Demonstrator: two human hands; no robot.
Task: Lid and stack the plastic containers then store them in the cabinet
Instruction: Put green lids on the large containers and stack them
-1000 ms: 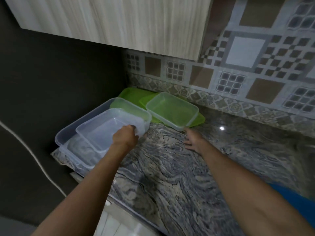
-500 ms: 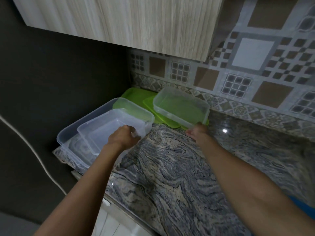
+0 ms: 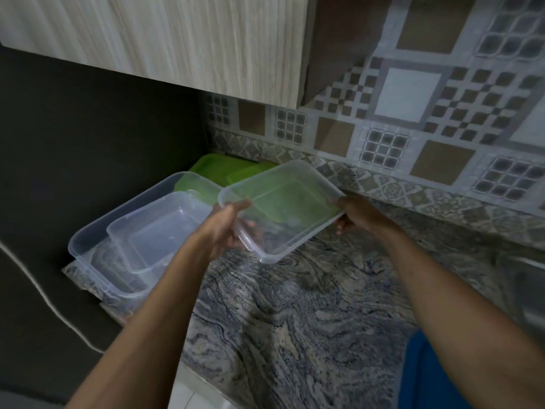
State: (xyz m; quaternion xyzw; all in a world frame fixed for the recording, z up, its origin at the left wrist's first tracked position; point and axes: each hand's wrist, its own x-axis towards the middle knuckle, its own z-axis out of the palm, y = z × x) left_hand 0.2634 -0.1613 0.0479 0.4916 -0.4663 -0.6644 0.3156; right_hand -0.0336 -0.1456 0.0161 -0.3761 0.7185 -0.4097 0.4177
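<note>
A clear rectangular container [image 3: 283, 208] hangs tilted above the marble counter [image 3: 295, 314]. My left hand [image 3: 227, 228] grips its near left rim and my right hand [image 3: 356, 212] grips its right corner. At the counter's left end a small clear container [image 3: 159, 231] rests inside a large clear container [image 3: 88, 240]. Green lids [image 3: 218, 169] lie flat against the tiled wall, partly hidden behind the containers. The wooden cabinet [image 3: 165, 39] hangs overhead with its door closed.
A dark wall bounds the counter on the left, with a white cord [image 3: 35, 287] running down it. A patterned tile backsplash [image 3: 413, 137] runs along the back. Something blue [image 3: 424, 376] sits at the lower right by my right arm.
My left hand let go of the small nested container and moved right onto the clear container. Both hands have lifted that container off the green lids, toward me.
</note>
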